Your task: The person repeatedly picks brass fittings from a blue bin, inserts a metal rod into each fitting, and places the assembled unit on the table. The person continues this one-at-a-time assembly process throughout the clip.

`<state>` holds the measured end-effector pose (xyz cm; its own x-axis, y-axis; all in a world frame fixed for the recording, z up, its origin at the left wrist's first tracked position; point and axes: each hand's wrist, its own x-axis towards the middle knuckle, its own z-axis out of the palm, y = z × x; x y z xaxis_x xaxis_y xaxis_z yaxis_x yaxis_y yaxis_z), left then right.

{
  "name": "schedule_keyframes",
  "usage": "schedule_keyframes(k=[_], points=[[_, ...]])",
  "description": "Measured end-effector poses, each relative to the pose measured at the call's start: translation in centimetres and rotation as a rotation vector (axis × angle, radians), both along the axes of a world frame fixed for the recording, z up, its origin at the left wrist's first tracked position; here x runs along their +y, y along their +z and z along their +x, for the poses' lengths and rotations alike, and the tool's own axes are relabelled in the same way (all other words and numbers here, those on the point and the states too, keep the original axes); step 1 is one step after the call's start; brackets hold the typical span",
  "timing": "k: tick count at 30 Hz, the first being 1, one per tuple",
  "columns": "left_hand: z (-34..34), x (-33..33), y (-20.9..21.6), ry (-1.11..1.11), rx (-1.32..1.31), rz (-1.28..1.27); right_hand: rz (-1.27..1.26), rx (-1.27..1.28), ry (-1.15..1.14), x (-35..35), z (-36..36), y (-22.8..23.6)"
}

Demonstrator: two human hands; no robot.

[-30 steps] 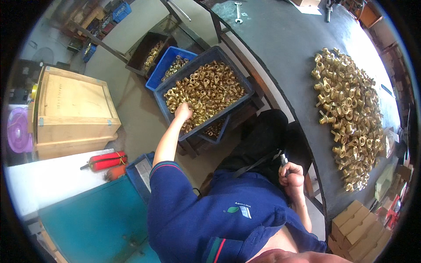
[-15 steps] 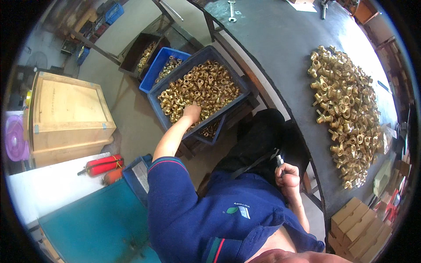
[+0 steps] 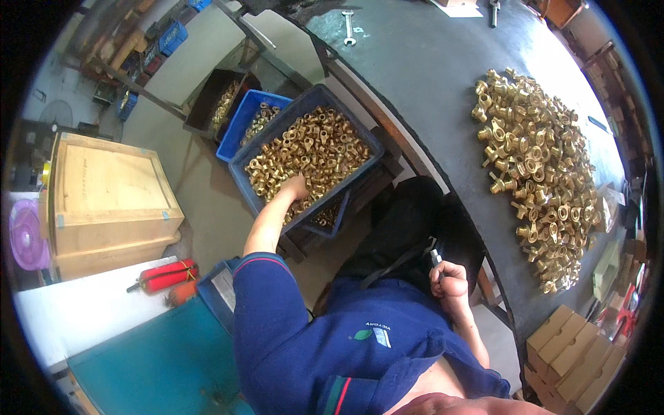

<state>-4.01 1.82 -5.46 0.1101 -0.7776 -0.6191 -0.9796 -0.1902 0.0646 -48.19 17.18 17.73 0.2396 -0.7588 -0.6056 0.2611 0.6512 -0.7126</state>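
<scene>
My left hand (image 3: pixel 296 185) reaches into a grey-blue plastic bin (image 3: pixel 238 169) heaped with brass-coloured pipe fittings (image 3: pixel 311 149). Its fingers bend down among the fittings at the near side, and their tips are hidden, so I cannot tell whether they grip one. Close to my lap on the right, my right hand (image 3: pixel 453 279) is closed around a slim tool with a silvery body and a small hooked tip (image 3: pixel 434 254). The tool's exact kind is unclear. On the dark workbench (image 3: pixel 415 69) lies a large pile of similar brass fittings (image 3: pixel 543 166).
Behind the bin stand a brighter blue bin (image 3: pixel 232 131) and a dark bin (image 3: pixel 200 114), both holding fittings. A wrench (image 3: pixel 348 29) lies on the bench. To the left are a wooden crate (image 3: pixel 114 187) and red fire extinguishers (image 3: pixel 166 277). Cardboard boxes (image 3: pixel 570 346) stack at lower right.
The view has shifted slightly, so the bin sits lower and the bench pile further left. My left hand remains among the fittings; my right hand still grips the tool.
</scene>
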Motion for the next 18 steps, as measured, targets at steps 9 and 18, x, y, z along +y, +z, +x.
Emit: schedule_keyframes(k=[9, 18], points=[[-1.1, 1.1, 3.6, 0.109, 0.082, -0.045, 0.051, -0.002, -0.018, -0.1, 0.2, -0.2], [-1.0, 0.9, 0.7, 0.13, -0.028, -0.062, 0.02, -0.002, -0.003, 0.3, 0.0, -0.4]])
